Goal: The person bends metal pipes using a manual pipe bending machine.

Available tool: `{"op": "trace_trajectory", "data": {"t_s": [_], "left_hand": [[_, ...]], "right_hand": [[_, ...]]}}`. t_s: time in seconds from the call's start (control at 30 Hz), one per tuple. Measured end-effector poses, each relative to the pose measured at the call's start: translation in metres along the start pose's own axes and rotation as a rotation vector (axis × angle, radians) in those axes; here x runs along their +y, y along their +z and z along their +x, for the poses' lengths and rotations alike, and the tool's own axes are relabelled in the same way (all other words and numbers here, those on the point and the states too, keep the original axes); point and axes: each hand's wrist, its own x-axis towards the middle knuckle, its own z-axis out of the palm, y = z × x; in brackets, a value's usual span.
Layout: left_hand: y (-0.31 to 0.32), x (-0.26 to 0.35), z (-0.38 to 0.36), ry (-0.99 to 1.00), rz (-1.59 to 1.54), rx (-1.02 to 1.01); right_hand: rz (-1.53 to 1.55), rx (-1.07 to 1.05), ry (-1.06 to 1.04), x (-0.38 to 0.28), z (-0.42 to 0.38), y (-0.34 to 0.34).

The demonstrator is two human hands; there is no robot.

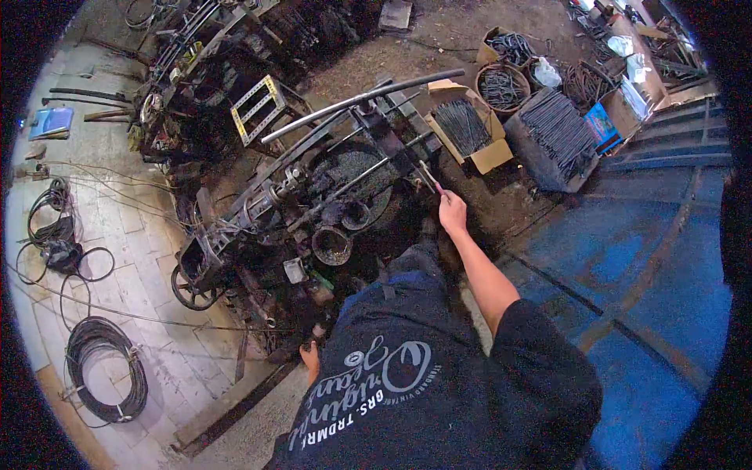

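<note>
My right hand (453, 211) is closed around a slim tool with a reddish handle (439, 189). Its pale far end points at the right end of a dark, greasy machine (352, 196); the exact kind of tool is too small to tell. Down by the machine's near left corner is my left hand (311, 362), its fingers partly hidden against dark parts. Across the top of the machine runs a long metal bar (313, 117). A round cup with small pieces in it (331, 245) sits on the machine's near side.
Beyond the machine's right end stand an open cardboard box of dark rods (462, 125), a crate of rods (553, 129) and round baskets (501, 86). A yellow-edged step frame (258, 110) is behind. Coiled cable (106, 372) lies on the left floor; blue metal sheet (627, 290) is at right.
</note>
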Motion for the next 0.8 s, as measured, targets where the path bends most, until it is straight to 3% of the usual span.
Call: {"op": "trace_trajectory", "data": {"t_s": [0.07,0.13,0.17,0.23,0.27,0.3,0.33,0.4,0.47,0.53,0.6,0.67,0.8], "left_hand": [[-0.002,0.004,0.002,0.003,-0.015,-0.018],[-0.004,0.012,0.013,0.103,0.103,0.008],[-0.034,0.009,-0.016,0.098,0.105,0.019],[-0.043,0.108,-0.016,-0.204,-0.273,-0.209],[-0.042,0.115,-0.013,-0.208,-0.276,-0.199],[-0.041,0.119,-0.006,-0.189,-0.323,-0.149],[-0.043,0.134,-0.008,-0.172,-0.369,-0.099],[-0.044,0.153,-0.013,-0.211,-0.377,-0.074],[-0.046,0.155,-0.015,-0.097,-0.314,-0.065],[-0.045,0.149,-0.017,-0.131,-0.313,-0.074],[-0.039,0.135,-0.022,-0.176,-0.281,-0.080],[-0.035,0.135,-0.037,-0.198,-0.293,-0.033],[-0.025,0.118,-0.059,-0.279,-0.250,-0.068]], "right_hand": [[0.005,-0.040,0.071,0.007,0.020,0.010],[-0.009,0.072,-0.016,0.012,0.044,0.035],[0.032,0.088,0.005,0.019,0.061,0.054],[0.072,0.128,0.037,0.015,0.080,0.072],[0.105,0.180,0.075,0.012,0.090,0.080],[0.110,0.387,0.101,0.021,0.104,0.101],[0.112,0.377,0.096,0.012,0.106,0.099],[0.370,0.398,0.391,-0.006,0.110,0.097],[0.375,0.460,0.336,0.013,0.125,0.122],[0.425,0.467,0.322,-0.005,0.121,0.113],[0.207,0.552,0.196,0.010,0.129,0.126],[0.415,0.477,0.251,0.003,0.127,0.122],[0.397,0.440,0.199,-0.002,0.108,0.104]]}}
